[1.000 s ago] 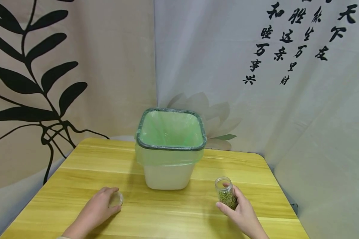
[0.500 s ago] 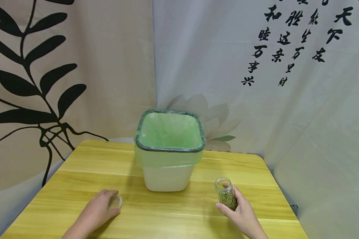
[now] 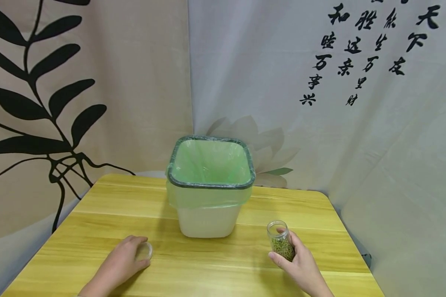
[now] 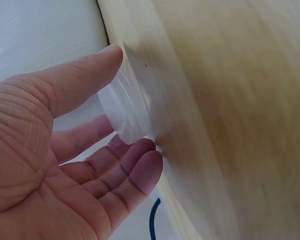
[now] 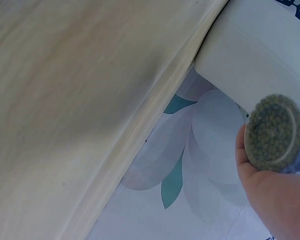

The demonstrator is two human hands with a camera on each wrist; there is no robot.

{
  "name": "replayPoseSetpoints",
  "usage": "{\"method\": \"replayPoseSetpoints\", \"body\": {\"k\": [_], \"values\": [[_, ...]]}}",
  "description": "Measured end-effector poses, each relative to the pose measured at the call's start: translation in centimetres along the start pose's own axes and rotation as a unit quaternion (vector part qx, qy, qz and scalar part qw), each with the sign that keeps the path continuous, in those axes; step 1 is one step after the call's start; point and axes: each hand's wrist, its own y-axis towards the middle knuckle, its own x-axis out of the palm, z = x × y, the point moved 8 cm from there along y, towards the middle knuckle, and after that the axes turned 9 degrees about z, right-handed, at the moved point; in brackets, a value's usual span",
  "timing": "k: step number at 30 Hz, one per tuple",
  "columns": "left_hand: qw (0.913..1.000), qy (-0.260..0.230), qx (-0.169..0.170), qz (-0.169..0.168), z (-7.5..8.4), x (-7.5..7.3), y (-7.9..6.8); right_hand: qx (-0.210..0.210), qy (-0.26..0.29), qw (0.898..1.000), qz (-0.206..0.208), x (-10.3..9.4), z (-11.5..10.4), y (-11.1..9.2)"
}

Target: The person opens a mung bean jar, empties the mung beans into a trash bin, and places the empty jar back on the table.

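At the left of the table, my left hand (image 3: 120,258) pinches a round clear plastic lid (image 3: 145,250) between thumb and fingers. In the left wrist view the lid (image 4: 127,112) stands on edge, close over the wood, with the thumb (image 4: 85,75) on one side and curled fingers on the other. My right hand (image 3: 301,266) grips an open clear jar (image 3: 282,245) partly filled with small green beans, held above the table at the right and tilted slightly. From below, the right wrist view shows the beans (image 5: 275,132) through the jar's bottom.
A pale square bin (image 3: 209,218) with a dark rim and a green bag liner stands on the wooden table (image 3: 204,272), between and beyond the hands. Behind the table hang printed cloth curtains (image 3: 245,82). The table's right edge (image 3: 354,235) runs beyond the right hand.
The head view has shifted very slightly. Both hands keep their places, with the lid and the jar still held.
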Motion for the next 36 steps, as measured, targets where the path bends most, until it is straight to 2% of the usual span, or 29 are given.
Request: {"method": "replayPoseSetpoints", "body": {"k": [27,36], "values": [[1.0000,0.006,0.004,0.001,-0.06,0.05,0.00,0.005,-0.001,1.000,-0.002,-0.20,0.07,0.08],[0.9997,0.022,0.005,0.008,-0.45,-0.16,-0.25,0.004,-0.005,1.000,-0.001,-0.25,-0.02,0.03]]}}
